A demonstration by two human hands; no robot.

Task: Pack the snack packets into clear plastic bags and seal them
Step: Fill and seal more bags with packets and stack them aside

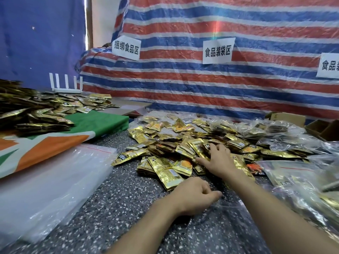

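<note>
On the packets [166, 168], the right hand [217, 161] lies flat, fingers spread. The curled left hand [192, 195] pinches the clear bag [229, 226], whose mouth points toward the pile.

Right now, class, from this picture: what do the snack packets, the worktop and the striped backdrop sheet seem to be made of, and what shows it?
Snack packets: likely metallised gold plastic film, glossy; they glint and crease sharply.
Worktop: probably terrazzo or speckled stone, smooth; dark ground with pale chips.
Striped backdrop sheet: seemingly woven plastic tarpaulin, faintly shiny; fine wrinkles catch light.
</note>
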